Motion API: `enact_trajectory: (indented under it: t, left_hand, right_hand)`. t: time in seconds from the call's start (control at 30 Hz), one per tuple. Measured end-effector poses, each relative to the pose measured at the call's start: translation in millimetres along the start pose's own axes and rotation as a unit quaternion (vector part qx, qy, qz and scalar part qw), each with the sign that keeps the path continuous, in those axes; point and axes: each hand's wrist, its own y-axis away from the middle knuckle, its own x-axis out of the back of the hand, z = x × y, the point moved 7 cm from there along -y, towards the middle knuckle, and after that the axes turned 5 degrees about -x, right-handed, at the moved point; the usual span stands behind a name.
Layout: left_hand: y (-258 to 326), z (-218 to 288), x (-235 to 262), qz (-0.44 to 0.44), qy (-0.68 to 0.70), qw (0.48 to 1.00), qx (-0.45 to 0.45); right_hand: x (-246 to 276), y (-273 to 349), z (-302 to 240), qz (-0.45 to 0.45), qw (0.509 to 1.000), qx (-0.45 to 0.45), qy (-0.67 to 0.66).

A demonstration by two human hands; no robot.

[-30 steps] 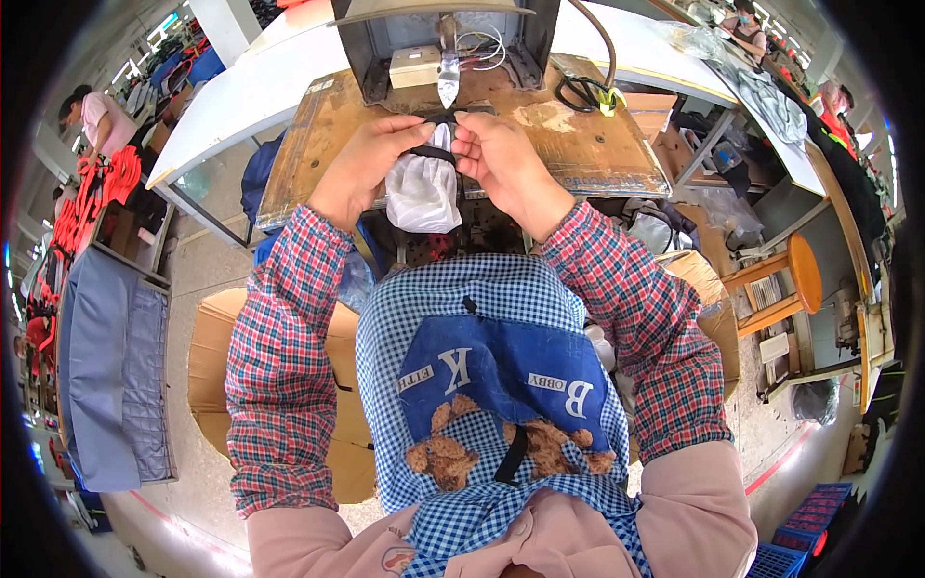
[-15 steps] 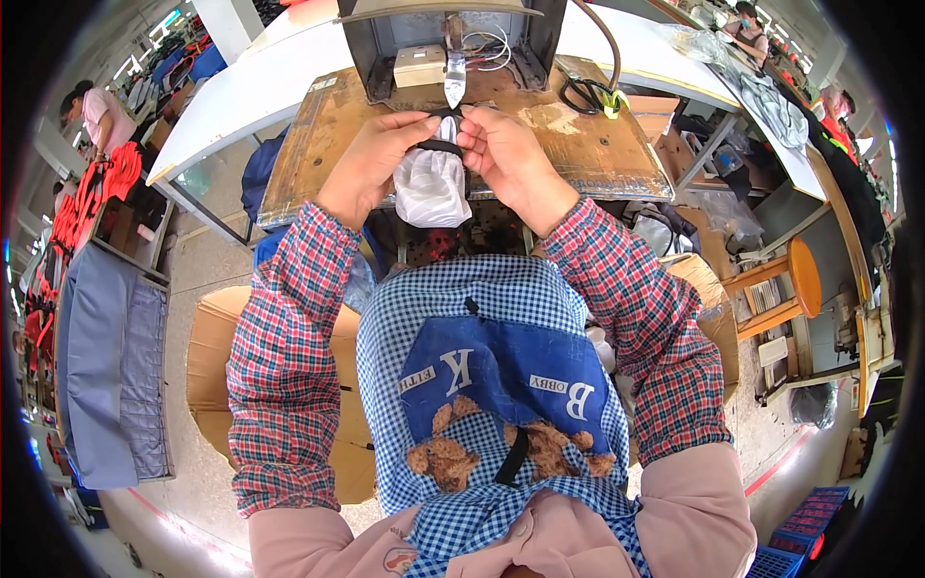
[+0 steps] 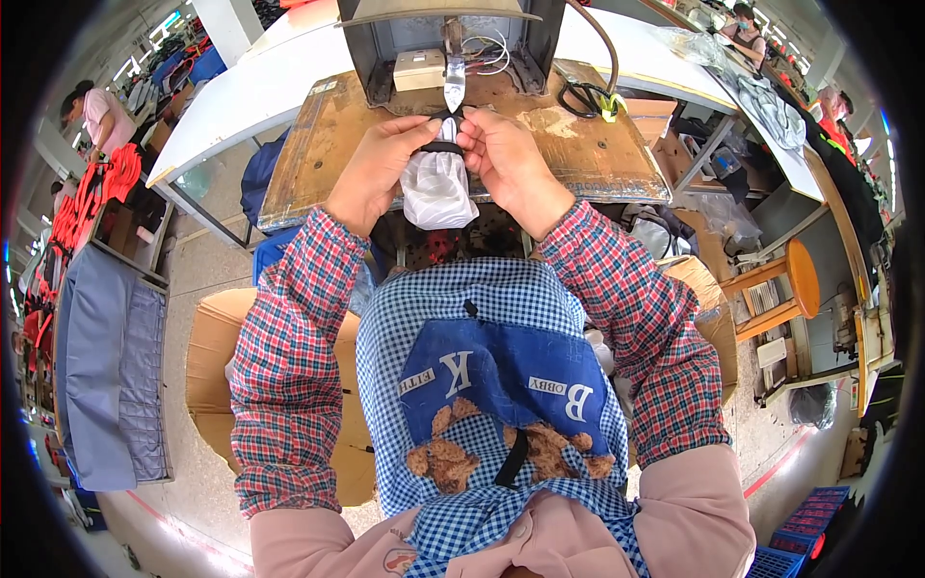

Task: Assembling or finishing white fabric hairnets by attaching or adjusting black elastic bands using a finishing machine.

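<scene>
Between my hands hangs a small white cloth pouch (image 3: pixel 438 193) with a black band across its upper part. My left hand (image 3: pixel 379 166) pinches the black top edge on one side, thumb and forefinger pressed together. On the other side, my right hand (image 3: pixel 511 162) grips the same edge between thumb and fingertips, its other fingers curled. Just above the fingertips points the metal tip (image 3: pixel 455 89) of a bench machine (image 3: pixel 530 43); whether the cloth touches it I cannot tell. The pouch dangles over the near edge of the worn wooden board (image 3: pixel 318 154).
Black-handled scissors (image 3: pixel 583 96) lie at the board's right. White tables (image 3: pixel 231 96) stand behind. Open cardboard boxes (image 3: pixel 217 337) flank my lap, with a wooden stool (image 3: pixel 795 279) farther right. Co-workers (image 3: pixel 106 116) are at the far left and far right.
My left hand and the pouch have shifted slightly right, and the pouch's lower end has swung a little to the right. My right hand has barely moved; both keep their pinch.
</scene>
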Motion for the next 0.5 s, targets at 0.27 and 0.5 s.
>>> enact_trajectory:
  t: [0.27, 0.5]
  left_hand:
    - [0.2, -1.2, -2.2, -0.014, 0.025, 1.000, -0.005]
    - [-0.8, -1.8, -1.0, -0.012, 0.029, 1.000, -0.007]
  right_hand:
    - [0.0, 1.8, -1.1, 0.005, 1.000, -0.001, -0.001]
    - [0.0, 0.9, -1.7, 0.010, 1.000, 0.003, 0.001]
